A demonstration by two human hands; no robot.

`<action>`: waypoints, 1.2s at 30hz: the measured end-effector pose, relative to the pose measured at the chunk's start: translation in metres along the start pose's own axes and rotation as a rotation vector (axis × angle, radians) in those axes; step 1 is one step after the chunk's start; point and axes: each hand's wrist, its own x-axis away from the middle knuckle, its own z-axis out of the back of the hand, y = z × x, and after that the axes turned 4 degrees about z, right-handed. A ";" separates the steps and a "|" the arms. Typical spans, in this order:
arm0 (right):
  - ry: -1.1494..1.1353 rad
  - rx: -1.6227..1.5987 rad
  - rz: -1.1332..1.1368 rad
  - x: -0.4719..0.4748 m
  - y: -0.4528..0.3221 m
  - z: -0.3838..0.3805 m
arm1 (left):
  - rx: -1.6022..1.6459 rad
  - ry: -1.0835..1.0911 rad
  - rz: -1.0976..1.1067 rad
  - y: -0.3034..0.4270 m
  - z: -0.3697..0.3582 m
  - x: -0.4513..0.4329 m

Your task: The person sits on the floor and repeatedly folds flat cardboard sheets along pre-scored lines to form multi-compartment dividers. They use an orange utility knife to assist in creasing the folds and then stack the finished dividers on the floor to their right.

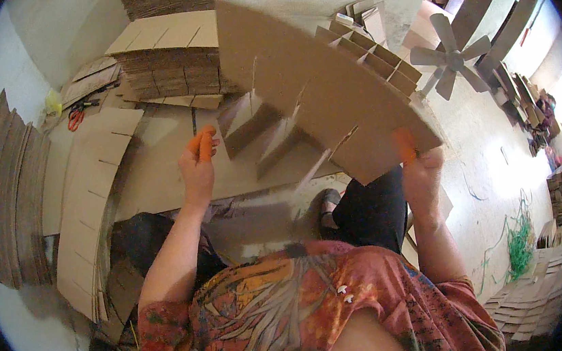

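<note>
My right hand [423,160], with orange finger covers, grips the lower right corner of a large slotted cardboard sheet [300,60] that is tilted up before me. Several cardboard strips [250,122] stand crosswise at its slots; their edges are blurred. My left hand [199,156], also with orange finger covers, is raised left of these strips, its fingers curled; nothing shows in it. Below both lies a flat cardboard surface [157,173]. Left of my left hand rests a bundle of long slotted cardboard strips [85,196].
Stacks of slotted cardboard [166,59] stand at the back and of cardboard sheets [6,204] at far left. Scissors [76,119] with red handles lie back left. An assembled cardboard divider grid [376,57], a fan [453,58] and green twine [520,245] are at the right.
</note>
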 end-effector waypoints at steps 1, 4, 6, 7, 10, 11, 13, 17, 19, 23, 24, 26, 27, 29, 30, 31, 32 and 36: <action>-0.010 0.007 0.007 0.001 0.001 0.000 | -0.006 -0.015 0.002 0.001 0.000 0.000; -0.037 0.015 0.065 0.002 -0.002 -0.007 | 0.010 -0.017 0.011 0.003 0.000 0.002; 0.061 -0.079 0.057 0.005 -0.005 -0.014 | 0.074 0.018 0.022 0.007 -0.002 0.005; 0.110 -0.126 0.052 0.007 -0.005 -0.015 | 0.073 0.021 0.021 0.007 0.000 0.006; -0.070 0.124 0.051 0.014 0.019 -0.012 | 0.069 0.027 0.018 0.002 0.001 0.006; -0.065 0.093 0.060 0.015 0.025 -0.015 | 0.068 0.032 0.019 0.000 0.000 0.006; -0.059 0.032 0.073 0.017 0.034 -0.023 | 0.047 0.025 0.037 0.000 -0.001 0.007; -0.010 -0.088 0.022 0.019 0.026 -0.029 | -0.011 0.001 0.063 -0.002 0.001 0.008; -0.077 0.026 0.055 0.024 0.044 -0.034 | -0.013 -0.020 0.041 -0.005 0.000 0.007; -0.121 0.110 0.267 0.021 0.050 -0.035 | 0.044 -0.024 0.021 -0.015 -0.002 0.005; -0.125 0.098 0.231 0.020 0.046 -0.034 | 0.066 -0.018 0.026 -0.015 -0.002 0.004; -0.133 0.074 0.160 0.019 0.035 -0.034 | 0.026 -0.033 0.034 -0.022 0.001 0.005; -0.124 0.097 0.118 0.019 0.034 -0.036 | 0.009 -0.041 0.036 -0.022 0.000 0.005; -0.109 0.141 0.034 0.020 0.033 -0.041 | -0.014 -0.051 0.041 -0.020 -0.001 0.007; -0.131 0.100 0.042 0.024 0.043 -0.043 | -0.025 -0.059 0.042 -0.017 -0.002 0.007; -0.152 0.057 0.049 0.030 0.060 -0.049 | 0.001 -0.054 0.031 -0.015 -0.004 0.007; -0.174 0.013 0.056 0.035 0.070 -0.051 | 0.026 -0.049 0.019 -0.014 -0.007 0.007; -0.262 0.021 -0.065 0.047 0.086 -0.052 | 0.050 -0.019 0.010 -0.019 -0.004 0.008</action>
